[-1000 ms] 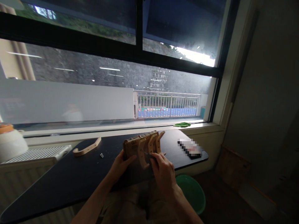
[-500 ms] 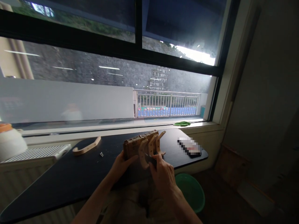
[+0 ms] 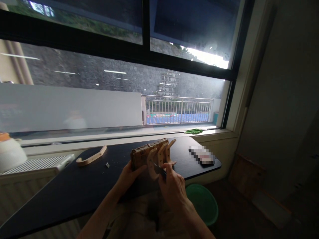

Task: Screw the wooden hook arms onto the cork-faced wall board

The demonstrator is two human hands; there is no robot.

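My left hand grips the left end of a brown, rough-edged wooden board, tilted up over the near side of the table. Three pale wooden hooks stand in a row on the board's face. Closed around a dark screwdriver, my right hand points its tip at the nearest hook; the exact contact point is too small to tell. Another loose wooden hook lies on the table to the left, with a few small screws near it.
The black table stands below a window. A phone-like, blurred-out item lies at its right end. A green cloth-like thing is on the sill, a green basin on the floor. At left, a white jar sits over a radiator.
Both hands keep their holds on the board and screwdriver. The right fingers have shifted very slightly at the tool; the whole view has moved a little.
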